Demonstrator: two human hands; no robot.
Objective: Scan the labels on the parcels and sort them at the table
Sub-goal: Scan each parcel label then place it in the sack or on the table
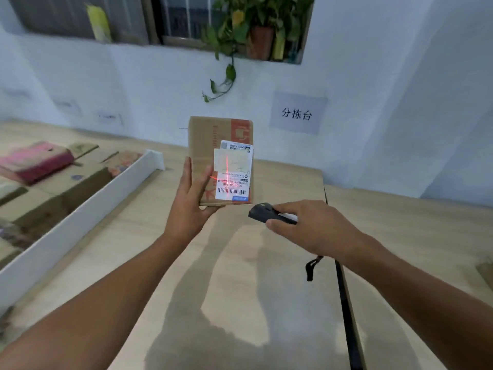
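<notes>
A: Parcel first. Where?
B: Flat brown cardboard parcel (210, 153), matte, red printed band down its upper right corner. Held upright in the air above the pale wood-grain table (240, 284), mid-view, broad face toward the camera.
A: Label?
B: White rectangular paper label (234, 184) stuck low on the right of that face, barcode along its bottom edge, print reading upside down. A paler slip overlapping its upper part. Thin red laser cross (226, 172) falling on the label, left of its centre.
A: Left hand?
B: Left hand (189, 206) gripping the parcel's lower left corner: thumb pressed on the front face beside the label, one finger straight up the left edge, the rest hidden behind the cardboard.
A: Right?
B: Right hand (314, 228) curled round a small black plastic scanner (262, 212), blunt rounded nose aimed at the parcel, just below and right of it, not touching. Black cord strap (311, 267) dangling under the wrist.
A: Surroundings?
B: Long white flat divider board (80, 217) standing on edge across the table's left. Beyond it, other cardboard boxes (88, 174) lying flat, blurred; a pink-and-maroon packet (34, 161) on top. Dark narrow gap (346, 303) between two tabletops at right. Grey paper sign (297, 113) with black characters on the pale wall; leafy potted plant (256, 30) on the window ledge above, one vine trailing down.
</notes>
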